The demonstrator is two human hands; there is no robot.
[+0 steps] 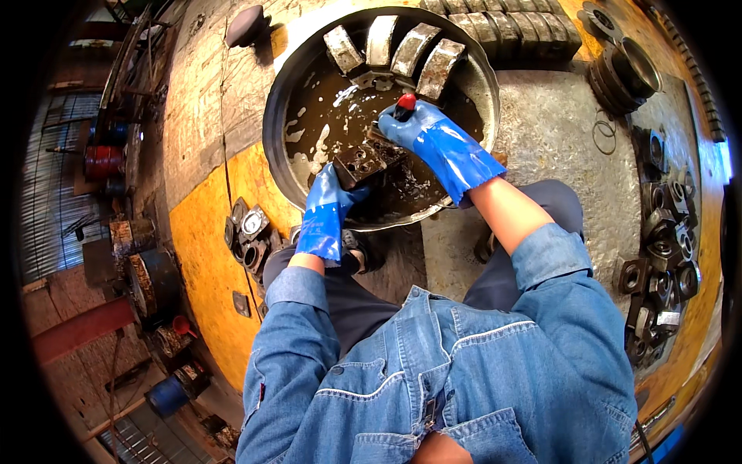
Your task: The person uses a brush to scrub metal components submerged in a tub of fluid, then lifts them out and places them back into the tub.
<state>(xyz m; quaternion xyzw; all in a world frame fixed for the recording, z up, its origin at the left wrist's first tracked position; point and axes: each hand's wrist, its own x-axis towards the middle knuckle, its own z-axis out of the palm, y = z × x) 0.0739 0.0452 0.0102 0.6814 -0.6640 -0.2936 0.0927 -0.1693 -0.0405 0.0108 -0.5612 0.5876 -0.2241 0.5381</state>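
Note:
A wide round metal basin (pixel 274 147) of murky brown liquid lies in front of me. My left hand (pixel 325 210), in a blue rubber glove, grips the near-left side of a dark, wet metal block (pixel 359 165) with round holes, held over the basin. My gloved right hand (pixel 433 141) is closed round a tool with a red-and-black handle (pixel 406 103). Its working end sits low beside the block, mostly hidden by the glove, so its kind is unclear. Several curved metal blocks (pixel 415 49) lean along the basin's far inside wall.
More curved blocks stand in rows (pixel 518 35) beyond the basin. Metal rings (pixel 624 71) are stacked at the far right. Many dark metal parts (pixel 661 255) lie along the right side, and a small pile (pixel 251 228) sits left of my knee. A dark rounded object (pixel 246 25) stands far left.

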